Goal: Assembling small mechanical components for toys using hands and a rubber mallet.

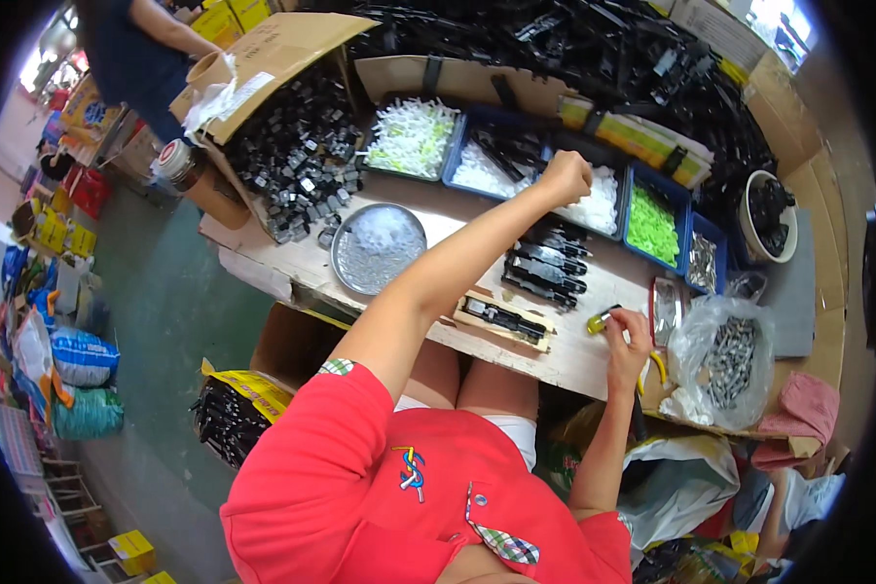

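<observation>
L to R: heap of black blocks point(307, 161) by the cardboard, then a round metal tray point(350, 275) w/ clear bits in it, then white + pale green strips point(412, 136) behind. Front-middle of the tabletop point(584, 362) there's a wooden block point(465, 319) w/ the black assembly point(504, 319) lying in it, & a row of similar black units point(547, 268) just behind. Hands are well apart: left hand point(566, 180) is curled up over the bins near the white bits point(599, 204), can't tell if it's got anything. Small yellow-and-black thing point(597, 322) is pinched btwn thumb + fingers of the right hand point(628, 341), near the tabletop's front. Further R: green bits point(654, 229), clear bag of metal parts point(730, 360), white bucket point(748, 219) w/ black stuff.
</observation>
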### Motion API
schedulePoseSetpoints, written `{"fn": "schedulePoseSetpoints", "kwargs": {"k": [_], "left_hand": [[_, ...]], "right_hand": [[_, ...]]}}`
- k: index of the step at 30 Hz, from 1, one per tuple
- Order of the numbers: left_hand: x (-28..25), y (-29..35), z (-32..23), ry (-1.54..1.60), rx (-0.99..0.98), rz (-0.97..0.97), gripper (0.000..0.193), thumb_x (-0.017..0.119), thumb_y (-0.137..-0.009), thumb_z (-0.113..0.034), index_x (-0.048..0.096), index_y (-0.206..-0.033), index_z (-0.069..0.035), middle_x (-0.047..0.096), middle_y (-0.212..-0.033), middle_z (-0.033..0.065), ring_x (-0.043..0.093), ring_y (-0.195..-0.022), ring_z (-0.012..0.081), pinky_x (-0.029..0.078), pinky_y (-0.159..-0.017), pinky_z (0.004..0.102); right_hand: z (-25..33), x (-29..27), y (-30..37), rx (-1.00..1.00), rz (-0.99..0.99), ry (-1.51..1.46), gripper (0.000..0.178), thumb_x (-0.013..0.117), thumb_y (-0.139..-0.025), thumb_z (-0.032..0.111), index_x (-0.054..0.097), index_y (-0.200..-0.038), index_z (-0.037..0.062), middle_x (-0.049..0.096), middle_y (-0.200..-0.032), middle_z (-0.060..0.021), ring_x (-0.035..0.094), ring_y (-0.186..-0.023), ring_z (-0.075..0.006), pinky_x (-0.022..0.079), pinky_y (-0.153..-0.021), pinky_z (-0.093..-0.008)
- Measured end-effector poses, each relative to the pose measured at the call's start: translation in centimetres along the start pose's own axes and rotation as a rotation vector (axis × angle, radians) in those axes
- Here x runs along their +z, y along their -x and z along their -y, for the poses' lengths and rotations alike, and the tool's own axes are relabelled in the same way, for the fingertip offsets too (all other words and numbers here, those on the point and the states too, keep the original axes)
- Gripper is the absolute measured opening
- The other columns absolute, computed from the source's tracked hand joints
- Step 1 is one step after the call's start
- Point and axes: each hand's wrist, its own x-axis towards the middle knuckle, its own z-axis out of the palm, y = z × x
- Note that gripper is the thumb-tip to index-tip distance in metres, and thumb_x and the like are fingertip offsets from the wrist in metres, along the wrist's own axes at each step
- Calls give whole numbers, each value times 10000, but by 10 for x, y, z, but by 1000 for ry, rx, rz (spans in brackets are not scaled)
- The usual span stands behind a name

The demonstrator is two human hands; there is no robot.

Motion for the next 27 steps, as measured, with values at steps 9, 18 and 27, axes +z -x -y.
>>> {"fn": "schedulePoseSetpoints", "kwargs": {"k": [9,18,27], "left_hand": [[-42,132,-48,917,-186,38,156,612,-768,1,596,-907,69,616,-754,120,630,-673,182,530,-566,265],[-28,226,-44,1164,-116,54,104,563,-776,73,598,-869,41,571,-877,118,632,-772,229,552,-644,291],[-32,238,-44,1039,-39,-27,103,559,-761,97,581,-835,30,547,-871,124,625,-767,243,563,-642,313]], "right_hand": [[30,14,-8,470,63,-745,100,563,-824,46,567,-921,23,551,-813,-6,481,-715,-73,379,-649,-195],[76,55,0,503,332,-1022,95,601,-814,97,592,-881,30,579,-827,15,510,-761,-45,388,-703,-186],[84,63,4,489,476,-996,100,592,-823,109,593,-867,19,580,-826,5,511,-783,-44,399,-725,-188]]}}
